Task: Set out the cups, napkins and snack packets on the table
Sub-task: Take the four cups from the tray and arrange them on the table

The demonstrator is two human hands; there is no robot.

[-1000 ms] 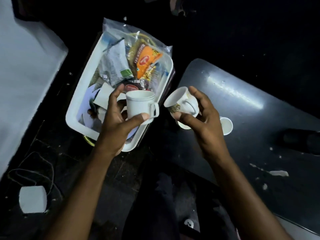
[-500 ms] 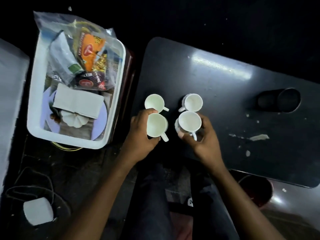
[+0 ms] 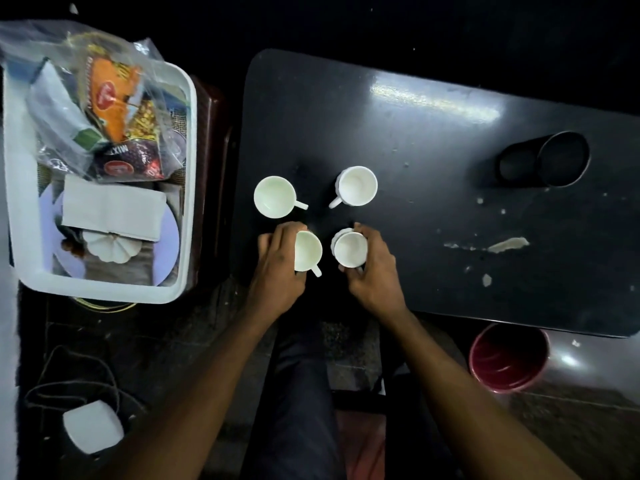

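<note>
Several white cups stand on the black table (image 3: 433,140). The far left cup (image 3: 275,196) and far right cup (image 3: 356,186) stand free. My left hand (image 3: 277,268) wraps the near left cup (image 3: 308,251) from its left side. My right hand (image 3: 372,268) grips the near right cup (image 3: 350,250), which rests on the table. In the white tray (image 3: 188,168) to the left lie folded white napkins (image 3: 112,211) and a clear bag of snack packets (image 3: 104,109).
A dark cylindrical holder (image 3: 543,162) lies on its side at the table's right. White scraps (image 3: 507,244) dot the tabletop. A red bucket (image 3: 507,358) sits on the floor below the table's right edge. A white adapter with cable (image 3: 92,426) lies on the floor at lower left.
Both hands carried a cup each from above the tray to the table and set them down in front of the two far cups. The view swung to the right.
</note>
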